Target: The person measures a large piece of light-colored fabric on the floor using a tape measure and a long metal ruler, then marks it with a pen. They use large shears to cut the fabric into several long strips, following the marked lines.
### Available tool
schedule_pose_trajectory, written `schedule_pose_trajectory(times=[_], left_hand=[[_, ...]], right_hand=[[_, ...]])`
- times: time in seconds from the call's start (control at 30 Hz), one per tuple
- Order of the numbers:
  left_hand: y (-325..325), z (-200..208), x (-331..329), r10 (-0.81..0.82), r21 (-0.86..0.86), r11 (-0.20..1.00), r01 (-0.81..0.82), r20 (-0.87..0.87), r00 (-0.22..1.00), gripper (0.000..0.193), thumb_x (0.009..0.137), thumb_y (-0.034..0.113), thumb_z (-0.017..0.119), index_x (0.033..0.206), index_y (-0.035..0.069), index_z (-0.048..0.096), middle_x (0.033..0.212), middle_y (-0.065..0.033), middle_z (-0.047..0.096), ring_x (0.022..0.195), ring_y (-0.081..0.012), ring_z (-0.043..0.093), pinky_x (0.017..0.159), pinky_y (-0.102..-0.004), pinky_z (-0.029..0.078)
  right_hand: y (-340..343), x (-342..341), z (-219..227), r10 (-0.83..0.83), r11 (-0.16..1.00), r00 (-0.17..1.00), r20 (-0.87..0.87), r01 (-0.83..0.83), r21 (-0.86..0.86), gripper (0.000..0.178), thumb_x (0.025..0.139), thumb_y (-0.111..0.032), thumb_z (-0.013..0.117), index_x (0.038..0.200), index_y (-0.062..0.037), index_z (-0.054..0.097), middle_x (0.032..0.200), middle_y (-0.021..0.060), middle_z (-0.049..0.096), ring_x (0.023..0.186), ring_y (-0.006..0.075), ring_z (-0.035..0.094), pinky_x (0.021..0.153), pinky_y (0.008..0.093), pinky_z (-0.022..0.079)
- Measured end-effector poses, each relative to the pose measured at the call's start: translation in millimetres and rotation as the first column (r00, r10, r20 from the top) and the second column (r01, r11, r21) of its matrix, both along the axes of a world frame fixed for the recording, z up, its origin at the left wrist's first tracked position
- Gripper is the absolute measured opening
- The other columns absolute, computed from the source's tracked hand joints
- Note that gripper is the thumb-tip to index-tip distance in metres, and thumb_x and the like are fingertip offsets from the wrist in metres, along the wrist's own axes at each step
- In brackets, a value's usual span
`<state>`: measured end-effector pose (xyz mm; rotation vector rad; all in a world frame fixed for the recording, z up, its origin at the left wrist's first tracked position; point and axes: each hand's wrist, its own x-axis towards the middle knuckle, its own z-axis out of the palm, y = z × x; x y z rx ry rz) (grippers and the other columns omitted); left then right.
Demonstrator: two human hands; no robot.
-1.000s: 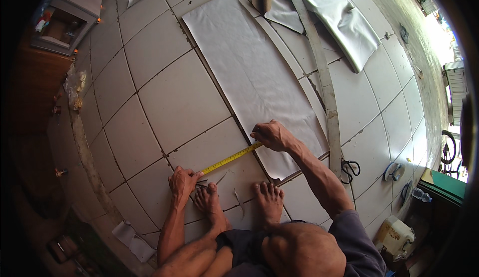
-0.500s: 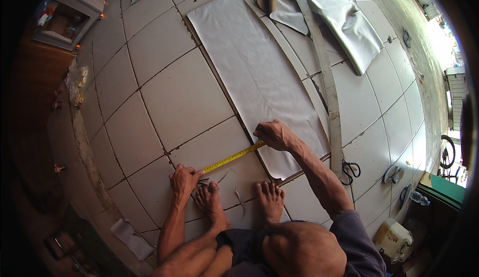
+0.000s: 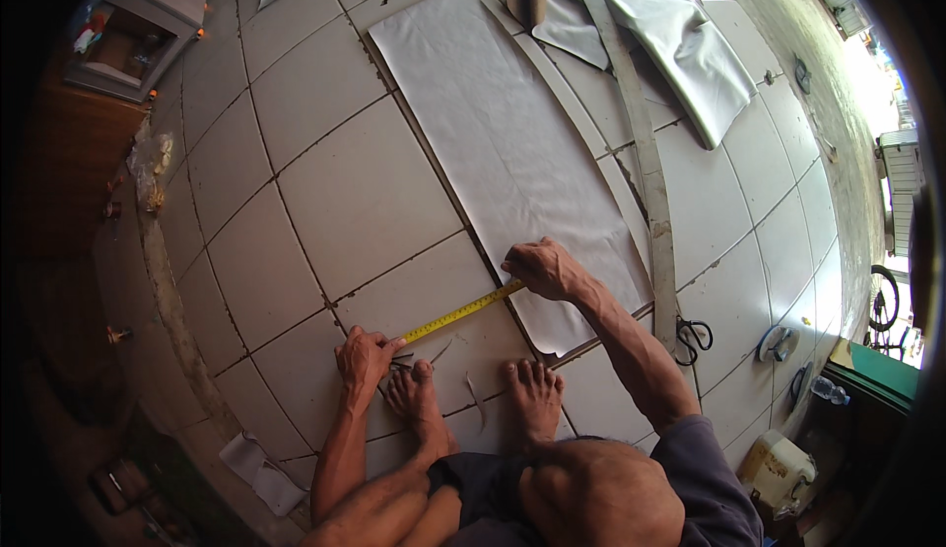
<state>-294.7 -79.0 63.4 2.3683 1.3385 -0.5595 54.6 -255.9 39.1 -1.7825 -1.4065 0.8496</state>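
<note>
Head view: tiled floor (image 3: pixel 345 168) beneath you
Sheet (image 3: pixel 493 143): pale, spread flat ahead of you, slightly right
Tape (image 3: pixel 458 315): yellow, stretched between your hands, reaching over the sheet's left edge
Right hand (image 3: pixel 540 267): fingers pinched on the tape's end, above the sheet
Left hand (image 3: pixel 363 358): fingers gathered on its other end
Tape risk: loosened fingers could let it slide or bow, skewing its line

The sheet (image 3: pixel 493 123) looks smooth, possibly vinyl, and the tiles (image 3: pixel 367 187) glossy.
</note>
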Motion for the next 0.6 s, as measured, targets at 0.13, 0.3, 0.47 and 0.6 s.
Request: schedule_pose_trajectory(times=[0.13, 0.3, 0.47, 0.6], left_hand=[[-1.2, 2.0, 2.5, 0.011, -0.013, 1.000, -0.011, -0.008, 1.000, 0.045, 0.082, 0.054, 0.081, 0.090, 0.010, 0.082, 0.095, -0.0109, 0.066, 0.094, -0.0297, 0.066, 0.088, -0.0499, 0.051], [2.1, 2.3, -1.2, 0.001, -0.010, 1.000, 0.000, 0.040, 0.999, 0.044, 0.081, 0.053, 0.082, 0.089, 0.009, 0.082, 0.090, -0.0114, 0.065, 0.091, -0.0304, 0.066, 0.085, -0.0478, 0.051], [26.3, 1.3, -26.5, 0.174, -0.255, 0.960, -0.115, 0.222, 0.959, 0.052, 0.085, 0.058, 0.078, 0.084, 0.005, 0.079, 0.082, -0.0119, 0.064, 0.079, -0.0293, 0.061, 0.074, -0.0425, 0.050], [35.6, 0.3, -38.9, 0.249, -0.207, 0.957, -0.202, 0.235, 0.939, 0.057, 0.088, 0.061, 0.074, 0.083, 0.004, 0.079, 0.080, -0.0117, 0.064, 0.078, -0.0271, 0.060, 0.074, -0.0423, 0.049]], right_hand=[[0.8, -1.1, 5.4, 0.015, 0.999, 1.000, 0.027, -0.014, -0.033, 0.022, 0.099, -0.023, 0.064, 0.088, -0.0038, 0.064, 0.072, 0.0153, 0.064, 0.068, 0.0380, 0.065, 0.064, 0.0457, 0.052], [-5.6, 3.4, 16.7, -0.131, 0.986, 0.987, -0.098, 0.140, 0.091, 0.010, 0.097, -0.013, 0.066, 0.099, -0.0045, 0.070, 0.085, 0.0163, 0.068, 0.081, 0.0377, 0.067, 0.071, 0.0452, 0.053], [-28.7, 8.6, 10.7, -0.755, 0.654, 0.640, 0.142, 0.725, 0.215, 0.025, 0.095, -0.006, 0.067, 0.121, -0.0049, 0.066, 0.108, 0.0140, 0.072, 0.106, 0.0338, 0.067, 0.095, 0.0448, 0.049], [-62.8, -12.9, -9.6, -0.447, 0.818, 0.676, 0.586, 0.574, -0.039, 0.053, 0.101, -0.026, 0.061, 0.149, -0.0088, 0.049, 0.156, 0.0133, 0.050, 0.149, 0.0293, 0.041, 0.124, 0.0500, 0.023]])
